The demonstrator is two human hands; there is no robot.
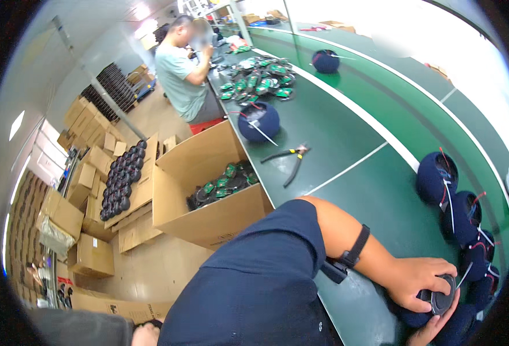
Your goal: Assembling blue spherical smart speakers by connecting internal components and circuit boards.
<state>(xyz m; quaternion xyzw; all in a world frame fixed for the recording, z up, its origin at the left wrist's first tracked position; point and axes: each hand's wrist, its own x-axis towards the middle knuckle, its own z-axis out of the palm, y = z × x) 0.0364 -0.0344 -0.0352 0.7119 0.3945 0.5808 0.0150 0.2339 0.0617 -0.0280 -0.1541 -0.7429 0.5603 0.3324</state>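
Observation:
At the lower right, my left hand (420, 284) has its fingers bent over a black round disc-like part (442, 297), pressing it at the opening of a navy fabric-covered ball (411, 316). Below it, my right hand (438, 326) shows only in part, its fingers along the side of the same ball and disc. Beside my hands stand several more navy balls (437, 180), open on one side, with red wires and white ties sticking out. A strap (356, 247) circles my left forearm.
Cutters (293, 160) with black and yellow handles lie on the green bench (341, 144), near another navy ball (258, 122). Green-and-black parts (260, 78) are heaped farther off. An open carton (194, 225) stands against the bench edge. Another person (182, 69) works at the far end.

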